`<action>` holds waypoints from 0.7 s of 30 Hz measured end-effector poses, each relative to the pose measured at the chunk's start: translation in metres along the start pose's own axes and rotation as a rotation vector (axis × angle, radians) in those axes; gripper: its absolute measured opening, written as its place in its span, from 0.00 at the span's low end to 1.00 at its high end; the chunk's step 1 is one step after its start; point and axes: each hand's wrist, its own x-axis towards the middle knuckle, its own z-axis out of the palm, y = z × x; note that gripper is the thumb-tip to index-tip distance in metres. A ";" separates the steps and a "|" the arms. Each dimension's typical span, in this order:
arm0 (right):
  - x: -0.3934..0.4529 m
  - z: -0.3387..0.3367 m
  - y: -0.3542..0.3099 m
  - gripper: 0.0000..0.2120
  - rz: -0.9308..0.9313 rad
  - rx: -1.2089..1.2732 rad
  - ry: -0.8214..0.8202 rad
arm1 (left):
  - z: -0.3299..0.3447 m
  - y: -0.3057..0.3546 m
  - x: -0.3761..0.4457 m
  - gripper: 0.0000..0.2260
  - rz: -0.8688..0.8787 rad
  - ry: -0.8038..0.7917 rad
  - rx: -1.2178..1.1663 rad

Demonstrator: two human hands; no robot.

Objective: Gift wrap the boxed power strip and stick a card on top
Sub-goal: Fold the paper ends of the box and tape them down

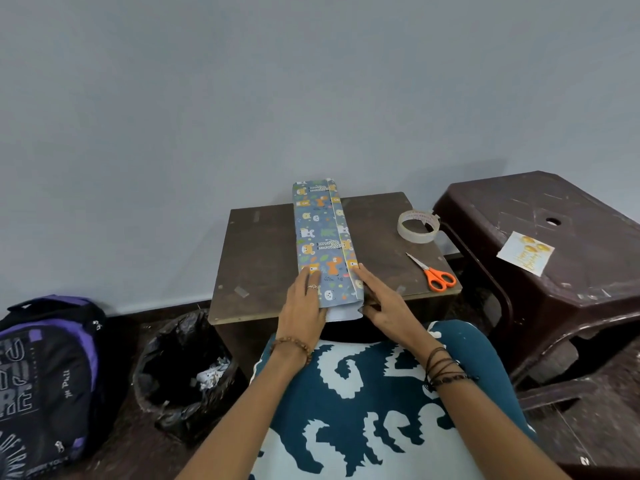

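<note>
A long box wrapped in blue animal-print paper [322,233] lies lengthwise on the small brown table [259,258], its near end overhanging the front edge with white paper showing underneath. My left hand [304,303] rests flat on the near top of the wrapped box. My right hand [377,299] presses against its right side at the paper seam. A greeting card [525,252] with gold balloons lies on the dark plastic stool [571,299] to the right.
A clear tape roll [417,226] and orange-handled scissors [434,274] sit on the table's right part. A bin lined with a black bag [183,372] stands at the lower left, beside a black-and-purple backpack [45,379]. A grey wall rises behind.
</note>
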 end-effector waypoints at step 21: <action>0.014 -0.003 0.015 0.20 -0.196 -0.205 0.186 | -0.023 -0.063 0.024 0.23 0.226 -0.119 -0.213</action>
